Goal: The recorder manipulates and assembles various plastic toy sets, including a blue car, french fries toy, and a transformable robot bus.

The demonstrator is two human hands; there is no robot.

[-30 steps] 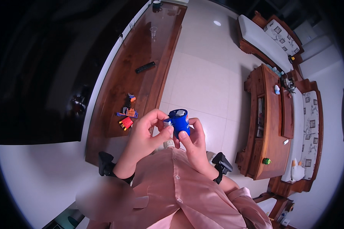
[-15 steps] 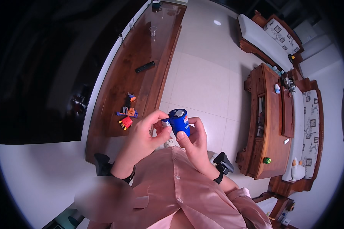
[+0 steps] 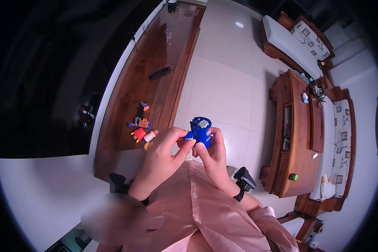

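Note:
A blue can-shaped toy (image 3: 202,137) with a round logo on its side is held in front of my chest. My right hand (image 3: 213,156) wraps round its right side, thumb pressed on the lower front. Inside its open top sits a grey-white part (image 3: 203,124). At the toy's left side, my left hand (image 3: 161,153) pinches a small blue piece (image 3: 189,136) between thumb and fingertips. This piece touches the can; whether it is joined to it I cannot tell.
To the left, a long wooden cabinet (image 3: 155,94) carries orange and blue toy parts (image 3: 143,123), a red toy piece (image 3: 138,135), a black remote (image 3: 159,73) and a clear cup (image 3: 169,34). A wooden coffee table (image 3: 300,155) with a green object (image 3: 293,177) stands right.
The can has shifted slightly right, and its top looks turned. My left hand has moved right and down with the blue piece, uncovering more toy pieces on the cabinet.

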